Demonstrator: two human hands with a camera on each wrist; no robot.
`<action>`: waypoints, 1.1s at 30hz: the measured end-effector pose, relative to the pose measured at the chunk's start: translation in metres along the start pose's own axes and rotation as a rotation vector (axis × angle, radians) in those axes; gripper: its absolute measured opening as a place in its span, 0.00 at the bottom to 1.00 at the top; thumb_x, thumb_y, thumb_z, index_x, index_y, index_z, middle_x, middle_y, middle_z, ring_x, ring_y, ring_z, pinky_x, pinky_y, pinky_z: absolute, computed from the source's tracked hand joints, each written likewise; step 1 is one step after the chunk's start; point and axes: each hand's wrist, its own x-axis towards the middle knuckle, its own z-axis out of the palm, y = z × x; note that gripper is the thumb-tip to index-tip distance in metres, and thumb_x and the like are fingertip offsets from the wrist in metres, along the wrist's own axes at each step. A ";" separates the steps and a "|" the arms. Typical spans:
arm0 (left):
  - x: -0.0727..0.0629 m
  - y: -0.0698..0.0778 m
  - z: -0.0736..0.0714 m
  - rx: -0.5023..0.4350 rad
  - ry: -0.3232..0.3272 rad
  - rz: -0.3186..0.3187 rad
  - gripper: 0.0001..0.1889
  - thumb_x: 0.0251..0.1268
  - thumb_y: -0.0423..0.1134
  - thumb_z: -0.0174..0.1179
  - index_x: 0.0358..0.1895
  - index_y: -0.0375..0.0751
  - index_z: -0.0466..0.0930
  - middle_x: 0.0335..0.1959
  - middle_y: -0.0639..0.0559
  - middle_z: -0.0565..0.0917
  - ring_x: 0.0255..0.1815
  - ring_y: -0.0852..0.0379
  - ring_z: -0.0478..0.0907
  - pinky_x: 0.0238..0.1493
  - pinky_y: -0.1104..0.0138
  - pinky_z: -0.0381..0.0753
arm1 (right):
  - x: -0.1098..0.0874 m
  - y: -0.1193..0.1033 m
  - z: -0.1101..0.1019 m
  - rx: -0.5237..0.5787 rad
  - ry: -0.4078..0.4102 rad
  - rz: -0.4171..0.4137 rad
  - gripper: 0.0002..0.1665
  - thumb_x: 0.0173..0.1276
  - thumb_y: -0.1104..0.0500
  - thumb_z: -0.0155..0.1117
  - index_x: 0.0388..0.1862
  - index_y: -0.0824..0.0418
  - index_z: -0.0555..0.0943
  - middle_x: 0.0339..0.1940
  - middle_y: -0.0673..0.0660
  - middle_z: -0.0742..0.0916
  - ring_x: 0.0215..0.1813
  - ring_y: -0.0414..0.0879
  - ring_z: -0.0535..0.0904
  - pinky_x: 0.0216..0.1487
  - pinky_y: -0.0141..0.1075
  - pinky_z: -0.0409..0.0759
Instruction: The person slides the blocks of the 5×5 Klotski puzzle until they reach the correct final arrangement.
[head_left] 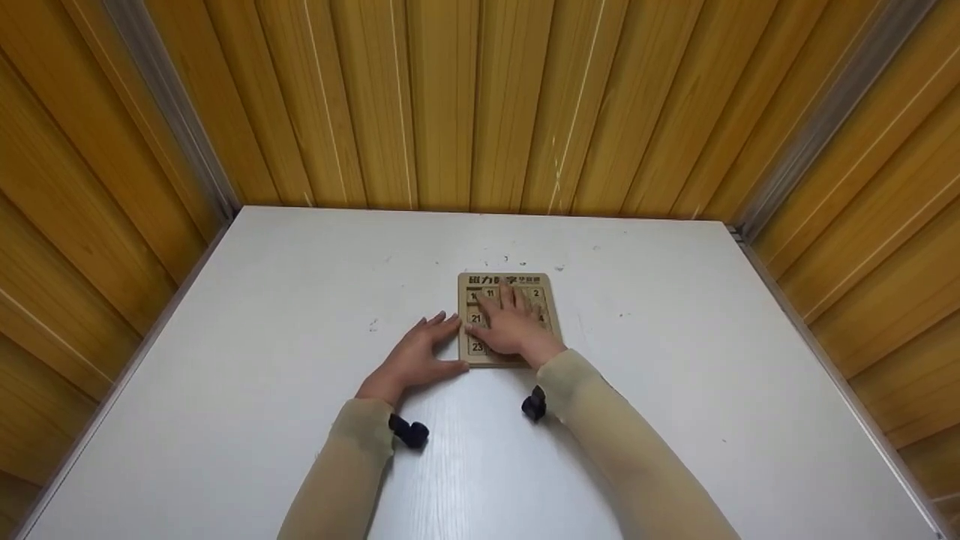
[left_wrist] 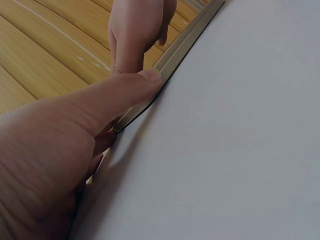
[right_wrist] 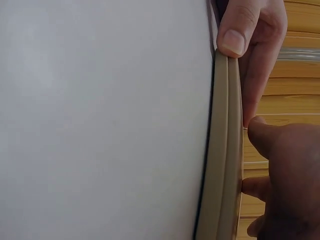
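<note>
A wooden number slide puzzle (head_left: 469,360) lies flat on the white table, with dark Chinese lettering along its far edge and numbered tiles such as 11, 21 and 23. My left hand (head_left: 417,356) holds its near left corner, thumb against the near edge and fingers along the left side. The left thumb (right_wrist: 234,42) shows right at the corner in the right wrist view. Over the tiles lies my right hand (head_left: 511,328), fingers spread and fingertips down on the face. It hides the middle and right tiles.
The white table (head_left: 660,375) extends around the puzzle, with small dark marks beyond it. Yellow wood-look panels (head_left: 480,105) wall the back and both sides, with grey metal posts (head_left: 169,97) at the corners. A small black camera sits on each wrist.
</note>
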 end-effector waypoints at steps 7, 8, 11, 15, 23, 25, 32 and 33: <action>0.001 0.000 0.000 0.000 -0.004 0.020 0.45 0.59 0.54 0.75 0.79 0.51 0.65 0.82 0.50 0.64 0.85 0.39 0.52 0.85 0.46 0.52 | -0.013 -0.001 0.001 -0.020 -0.014 -0.030 0.48 0.76 0.28 0.48 0.86 0.44 0.50 0.87 0.63 0.40 0.87 0.67 0.33 0.82 0.72 0.38; 0.000 0.000 -0.001 -0.001 -0.005 0.019 0.45 0.59 0.54 0.75 0.78 0.51 0.65 0.82 0.50 0.64 0.85 0.39 0.52 0.86 0.46 0.51 | -0.015 -0.001 0.001 -0.019 -0.019 -0.034 0.47 0.76 0.29 0.48 0.86 0.44 0.50 0.88 0.63 0.41 0.87 0.67 0.33 0.82 0.72 0.37; 0.001 0.000 -0.001 -0.005 -0.005 0.013 0.44 0.59 0.54 0.75 0.79 0.51 0.65 0.82 0.51 0.64 0.85 0.38 0.51 0.86 0.45 0.51 | -0.018 -0.001 0.001 -0.008 -0.029 -0.043 0.47 0.76 0.29 0.49 0.86 0.45 0.51 0.88 0.63 0.41 0.87 0.66 0.33 0.82 0.72 0.37; 0.001 0.000 0.000 -0.017 0.002 0.010 0.45 0.58 0.53 0.75 0.78 0.51 0.65 0.81 0.51 0.64 0.85 0.38 0.51 0.86 0.45 0.51 | -0.017 0.002 -0.002 0.020 -0.007 -0.041 0.46 0.77 0.30 0.49 0.86 0.46 0.52 0.88 0.63 0.42 0.87 0.66 0.33 0.82 0.72 0.36; 0.000 0.000 0.000 -0.017 0.012 0.019 0.46 0.57 0.53 0.76 0.78 0.51 0.66 0.82 0.49 0.63 0.85 0.37 0.51 0.86 0.44 0.50 | -0.008 0.010 -0.007 0.064 0.040 0.040 0.48 0.76 0.29 0.49 0.86 0.48 0.53 0.88 0.63 0.39 0.86 0.68 0.34 0.80 0.75 0.34; 0.000 0.000 0.001 -0.019 0.010 0.019 0.46 0.56 0.54 0.76 0.78 0.52 0.65 0.82 0.48 0.62 0.85 0.36 0.51 0.85 0.44 0.49 | -0.007 0.010 -0.007 0.057 0.033 0.055 0.48 0.76 0.28 0.48 0.86 0.48 0.53 0.87 0.63 0.38 0.86 0.68 0.33 0.80 0.75 0.33; 0.000 -0.001 0.001 -0.018 0.009 0.016 0.46 0.56 0.54 0.76 0.78 0.52 0.65 0.83 0.48 0.62 0.85 0.36 0.51 0.85 0.44 0.50 | -0.004 0.003 -0.004 0.041 0.039 0.048 0.47 0.76 0.28 0.48 0.85 0.49 0.55 0.87 0.64 0.39 0.87 0.67 0.33 0.80 0.74 0.35; 0.000 0.000 0.001 -0.017 0.011 0.017 0.46 0.57 0.54 0.76 0.78 0.52 0.65 0.83 0.48 0.62 0.85 0.36 0.51 0.86 0.45 0.50 | -0.003 0.002 -0.003 0.045 0.039 0.047 0.47 0.76 0.28 0.48 0.85 0.49 0.55 0.87 0.64 0.39 0.87 0.67 0.33 0.80 0.74 0.34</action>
